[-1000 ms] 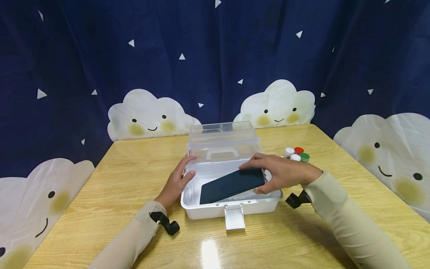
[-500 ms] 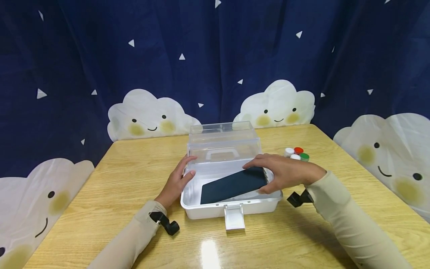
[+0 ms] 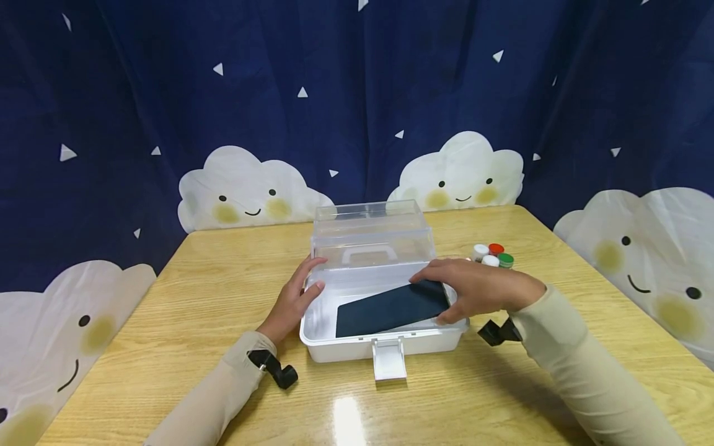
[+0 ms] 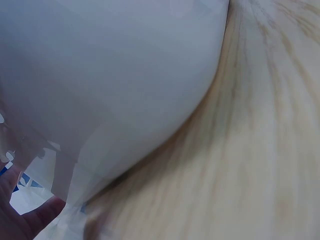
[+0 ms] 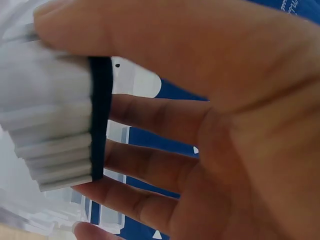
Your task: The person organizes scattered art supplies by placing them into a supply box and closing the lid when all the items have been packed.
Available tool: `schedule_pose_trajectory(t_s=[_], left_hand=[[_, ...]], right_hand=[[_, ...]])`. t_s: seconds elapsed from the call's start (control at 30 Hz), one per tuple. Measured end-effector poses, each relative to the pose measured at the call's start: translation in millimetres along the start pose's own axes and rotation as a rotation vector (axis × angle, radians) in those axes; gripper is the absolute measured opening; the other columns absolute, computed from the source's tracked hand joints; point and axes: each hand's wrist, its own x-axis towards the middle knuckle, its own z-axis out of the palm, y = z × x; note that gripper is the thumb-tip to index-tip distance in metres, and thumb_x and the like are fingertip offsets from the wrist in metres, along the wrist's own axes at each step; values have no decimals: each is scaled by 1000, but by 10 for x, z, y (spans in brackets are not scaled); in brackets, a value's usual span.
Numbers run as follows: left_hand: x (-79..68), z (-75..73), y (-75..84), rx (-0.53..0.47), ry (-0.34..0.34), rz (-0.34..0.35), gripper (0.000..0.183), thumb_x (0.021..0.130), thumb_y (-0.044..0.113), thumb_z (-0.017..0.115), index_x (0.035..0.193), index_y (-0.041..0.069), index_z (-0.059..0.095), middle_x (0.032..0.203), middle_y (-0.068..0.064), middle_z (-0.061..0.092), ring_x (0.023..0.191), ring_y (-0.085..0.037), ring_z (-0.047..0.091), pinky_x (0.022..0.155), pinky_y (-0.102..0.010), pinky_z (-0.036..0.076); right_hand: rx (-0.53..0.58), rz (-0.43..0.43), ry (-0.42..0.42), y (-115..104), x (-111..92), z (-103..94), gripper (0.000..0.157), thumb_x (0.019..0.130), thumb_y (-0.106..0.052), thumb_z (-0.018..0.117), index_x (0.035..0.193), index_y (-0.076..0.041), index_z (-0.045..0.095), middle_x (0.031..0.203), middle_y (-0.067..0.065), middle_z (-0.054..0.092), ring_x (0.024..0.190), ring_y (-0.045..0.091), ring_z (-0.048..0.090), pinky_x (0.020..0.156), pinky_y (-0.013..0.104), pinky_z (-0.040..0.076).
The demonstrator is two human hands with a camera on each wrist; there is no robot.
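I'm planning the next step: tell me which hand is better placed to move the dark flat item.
Probably the right hand: it grips the right end of the dark flat item. The left hand is at the left wall of the white box, apart from the item.

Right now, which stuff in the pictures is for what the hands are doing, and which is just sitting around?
In the job:
- dark flat thing, held by the right hand
- white box, with the left hand at its side
- clear lid, open

Just sitting around, it seems:
- small capped jars, beyond the right hand
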Motion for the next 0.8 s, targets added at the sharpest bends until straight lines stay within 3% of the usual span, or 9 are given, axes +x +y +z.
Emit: schedule_pose_trajectory(t_s=[0.3, 0.8], left_hand=[[-6, 5, 15, -1, -1, -9, 47, 100, 19, 50, 145, 12, 38, 160, -15, 13, 145, -37, 14, 105, -67, 24], [-11, 8, 20, -6, -4, -26, 47, 100, 19, 50, 145, 13, 38, 160, -15, 13, 145, -36, 12, 105, -67, 22]], right_hand=[[-66, 39, -9, -30, -4, 20, 66, 74, -26, 84, 133, -17, 56, 130, 1, 56, 112, 20, 52, 95, 46, 45], [-51, 86, -13, -37, -14, 27, 67, 72, -22, 85, 132, -16, 57, 132, 2, 55, 115, 22, 52, 98, 48, 44]])
